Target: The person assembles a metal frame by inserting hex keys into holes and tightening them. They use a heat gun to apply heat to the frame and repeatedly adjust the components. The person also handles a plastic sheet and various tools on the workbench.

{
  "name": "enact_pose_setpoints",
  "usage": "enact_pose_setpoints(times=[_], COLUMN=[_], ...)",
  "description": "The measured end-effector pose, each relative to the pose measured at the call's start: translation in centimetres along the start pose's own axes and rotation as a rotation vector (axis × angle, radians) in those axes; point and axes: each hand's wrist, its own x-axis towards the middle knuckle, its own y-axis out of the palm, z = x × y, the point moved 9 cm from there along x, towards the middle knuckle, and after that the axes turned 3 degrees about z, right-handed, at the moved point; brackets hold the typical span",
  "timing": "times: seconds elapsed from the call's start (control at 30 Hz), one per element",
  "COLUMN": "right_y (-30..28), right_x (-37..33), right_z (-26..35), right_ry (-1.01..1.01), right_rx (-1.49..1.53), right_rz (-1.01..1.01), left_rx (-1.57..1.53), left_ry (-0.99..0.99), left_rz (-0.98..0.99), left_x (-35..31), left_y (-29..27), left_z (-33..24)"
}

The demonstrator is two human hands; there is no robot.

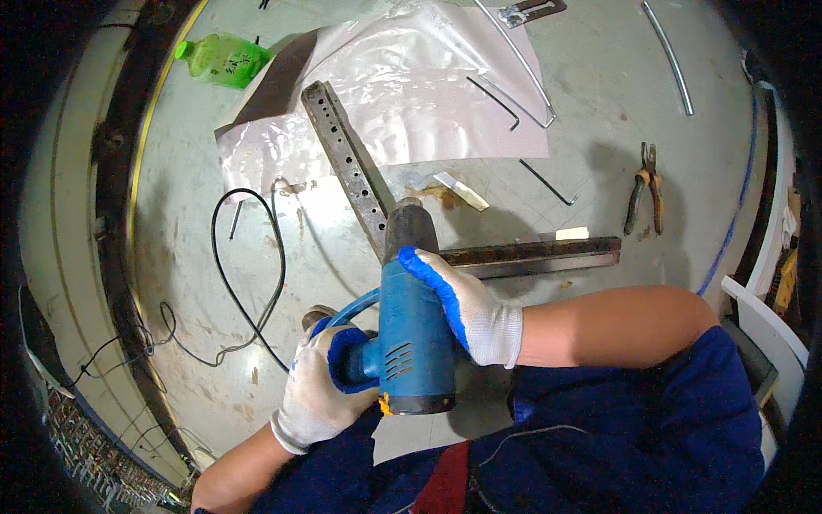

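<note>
A blue corded heat gun [418, 330] points away from me over the table, its dark nozzle [411, 224] foremost. My left hand [321, 381], in a white glove with a blue palm, is closed around the handle. Against the right side of the body presses my right hand [467, 304], gloved alike, its fingers partly hidden. Beyond the nozzle a perforated metal bar [345, 158] slants up and left. A dark metal bar [548, 257] stretches right past my right hand. The heat gun and hand hide the bars' near ends, so I cannot tell whether they join.
A shiny plastic sheet [411, 111] covers the far middle. A green bottle [224, 60] lies far left; pliers [645, 188] lie right. Hex keys [548, 182], a pale strip [461, 190] and a metal rod [668, 58] are scattered about. A black cord [278, 248] loops at left.
</note>
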Motion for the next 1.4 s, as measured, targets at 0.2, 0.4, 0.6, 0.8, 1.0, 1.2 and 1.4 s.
enact_pose_setpoints(times=[0.2, 0.4, 0.6, 0.8, 1.0, 1.2, 1.4], right_y=[0.8, -12.3, -19.5, -20.1, -19.4, -19.5, -19.6], right_x=[1.5, -0.7, -3.6, -2.7, -2.9, -3.0, -2.8], right_z=[5.8, 31.1, 42.1, 41.8, 41.1, 41.0, 41.3], right_ry=[-0.221, -0.889, -0.719, -0.832, -0.812, -0.819, -0.835], right_rx=[-0.836, -1.536, -1.579, -1.682, -1.596, -1.583, -1.585], right_rz=[0.002, -1.210, -1.754, -1.867, -1.886, -1.904, -1.884], left_rx=[0.427, -0.029, -0.337, -0.437, -0.427, -0.402, -0.671], left_ry=[0.239, -0.049, -0.326, -0.246, -0.332, -0.313, -0.377], left_rz=[-0.109, -0.190, -0.037, -0.201, -0.287, -0.354, -0.369], left_x=[-0.1, -4.8, -6.4, -4.5, -2.9, -3.1, -3.9], left_y=[-4.1, -5.0, -3.5, -3.3, -3.0, -2.1, -1.0], left_z=[-1.7, 9.5, 13.0, 11.5, 9.7, 9.3, 11.3])
